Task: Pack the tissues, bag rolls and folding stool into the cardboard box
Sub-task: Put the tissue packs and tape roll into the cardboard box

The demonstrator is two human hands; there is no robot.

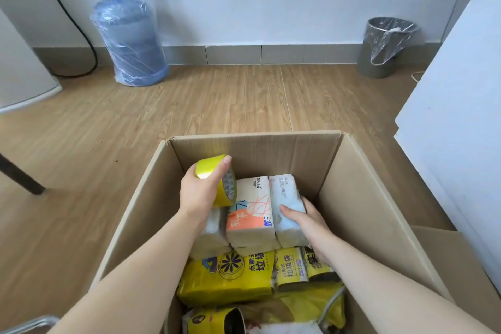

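An open cardboard box (360, 198) stands on the wooden floor right below me. Inside it, tissue packs stand side by side: a white and orange one (250, 214), a pale blue one (286, 198) and a white one (210, 236) at the left. Yellow bag rolls (230, 276) lie nearer to me, with smaller yellow rolls (291, 266) beside them. My left hand (199, 192) is inside the box, gripping a yellow tape roll (217, 171) above the tissues. My right hand (307, 221) holds the side of the pale blue tissue pack. No folding stool can be made out.
A big blue water bottle (130, 38) stands by the far wall at the left. A grey bin with a plastic liner (385, 46) is at the right. White furniture (461, 116) flanks the box on the right. A dark table leg (21, 176) is at the left.
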